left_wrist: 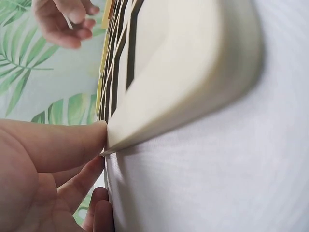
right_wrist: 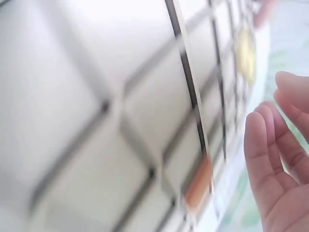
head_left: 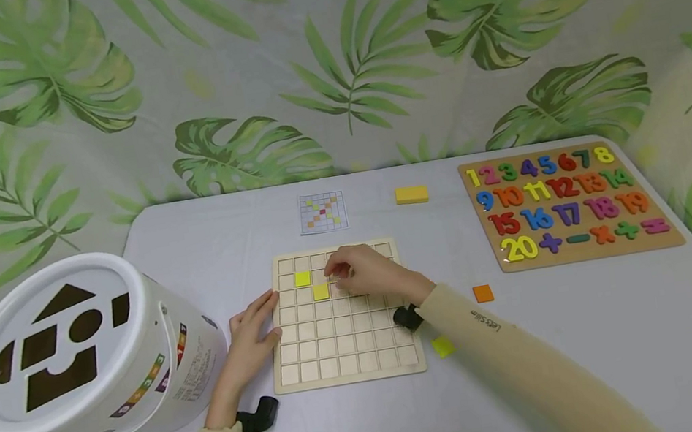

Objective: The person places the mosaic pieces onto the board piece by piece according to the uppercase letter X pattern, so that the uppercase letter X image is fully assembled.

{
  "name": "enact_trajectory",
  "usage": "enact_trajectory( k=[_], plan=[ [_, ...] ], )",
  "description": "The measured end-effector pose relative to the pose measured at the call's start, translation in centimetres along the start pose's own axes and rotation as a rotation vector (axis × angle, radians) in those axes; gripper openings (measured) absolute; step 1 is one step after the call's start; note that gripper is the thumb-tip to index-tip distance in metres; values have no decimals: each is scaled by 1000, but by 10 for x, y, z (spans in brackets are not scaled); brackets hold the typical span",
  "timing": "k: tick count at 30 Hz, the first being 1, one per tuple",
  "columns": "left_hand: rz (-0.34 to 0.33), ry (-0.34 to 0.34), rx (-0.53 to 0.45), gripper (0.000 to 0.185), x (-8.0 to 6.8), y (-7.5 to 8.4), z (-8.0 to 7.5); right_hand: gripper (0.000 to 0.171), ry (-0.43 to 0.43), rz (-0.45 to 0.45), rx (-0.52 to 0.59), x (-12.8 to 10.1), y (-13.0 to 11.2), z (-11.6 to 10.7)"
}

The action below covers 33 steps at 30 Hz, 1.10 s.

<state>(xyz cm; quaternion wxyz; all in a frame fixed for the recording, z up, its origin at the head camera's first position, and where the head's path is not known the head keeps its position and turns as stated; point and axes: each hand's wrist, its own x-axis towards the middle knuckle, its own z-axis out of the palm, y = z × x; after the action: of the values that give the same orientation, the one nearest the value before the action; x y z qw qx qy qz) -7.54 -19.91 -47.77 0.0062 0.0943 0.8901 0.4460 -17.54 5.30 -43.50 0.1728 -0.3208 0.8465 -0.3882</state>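
Note:
A pale wooden grid board (head_left: 305,375) lies on the table. Two yellow tiles, one at the upper left (head_left: 302,278) and one diagonally below it (head_left: 320,292), sit in its cells. In the right wrist view an orange tile (right_wrist: 199,186) also shows on the board; from the head it is hidden by a hand. My left hand (head_left: 250,344) touches the board's left edge with thumb and fingertips, apart along the rim. Above the board's upper middle hovers my right hand (head_left: 369,272), fingers loosely bent, and no piece shows between them (right_wrist: 285,159).
Behind the board lie a printed grid card (head_left: 322,212) and a yellow block (head_left: 412,195). An orange tile (head_left: 483,293) and a yellow-green tile (head_left: 442,346) rest right of the board, near my right sleeve. A number puzzle (head_left: 579,249) lies far right; a white bucket (head_left: 164,389) stands left.

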Motion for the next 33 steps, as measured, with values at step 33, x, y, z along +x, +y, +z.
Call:
enact_trajectory(
  k=[33],
  plan=[
    [17,4,5,56,-1,3,0,28,15,160,-135,-108,71,-47]
  ],
)
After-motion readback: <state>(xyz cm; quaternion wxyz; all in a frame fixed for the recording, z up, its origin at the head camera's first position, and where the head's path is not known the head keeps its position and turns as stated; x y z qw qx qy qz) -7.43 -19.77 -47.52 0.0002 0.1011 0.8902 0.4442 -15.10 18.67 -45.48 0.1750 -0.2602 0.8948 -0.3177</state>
